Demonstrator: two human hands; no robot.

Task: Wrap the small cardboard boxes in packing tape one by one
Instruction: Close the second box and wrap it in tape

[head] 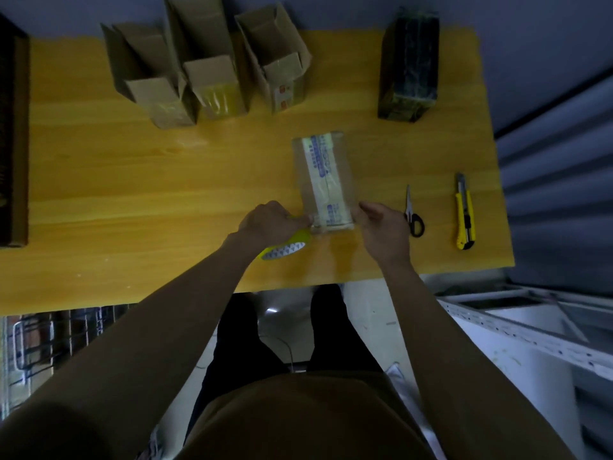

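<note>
A small closed cardboard box (323,180), glossy with tape and a printed strip down its middle, lies on the yellow wooden table (166,194) in front of me. My left hand (272,222) grips a yellow-green tape roll (288,245) at the box's near left corner. My right hand (381,227) holds the near right corner, fingers curled against the box's side. A band of clear tape crosses the box's near end between the two hands.
Three open-topped cardboard boxes (205,61) stand at the back left, and a dark wrapped box (409,64) at the back right. Scissors (413,215) and a yellow utility knife (464,214) lie right of my right hand. A dark object (13,134) lies along the table's left edge.
</note>
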